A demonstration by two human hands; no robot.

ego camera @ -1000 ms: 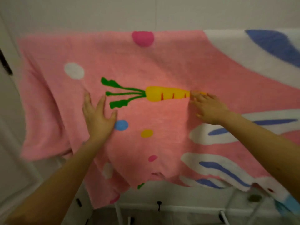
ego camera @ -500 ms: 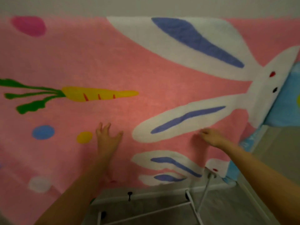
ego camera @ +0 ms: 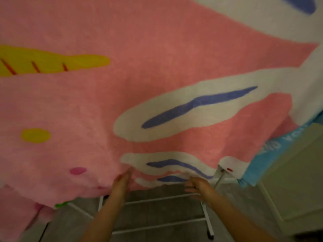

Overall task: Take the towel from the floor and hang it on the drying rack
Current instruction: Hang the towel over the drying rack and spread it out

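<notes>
A big pink towel (ego camera: 157,55) with a yellow carrot, coloured dots and a white rabbit with blue ears lies spread over the white drying rack (ego camera: 208,217) and fills most of the view. Its front edge hangs down near me. My left hand (ego camera: 121,183) touches that hanging edge from below with straight fingers. My right hand (ego camera: 196,186) is at the same edge further right, fingers relaxed, and I cannot tell whether it holds the cloth. Only the rack's lower bars and legs show under the towel.
A light blue cloth with white lettering (ego camera: 272,152) hangs at the towel's right end. A pale wall or cabinet (ego camera: 297,180) stands close on the right. Grey floor (ego camera: 157,215) shows beneath the rack.
Both hands have slid down from the flat top of the towel to its hanging front edge. The view has moved closer and lower, towards the rabbit end.
</notes>
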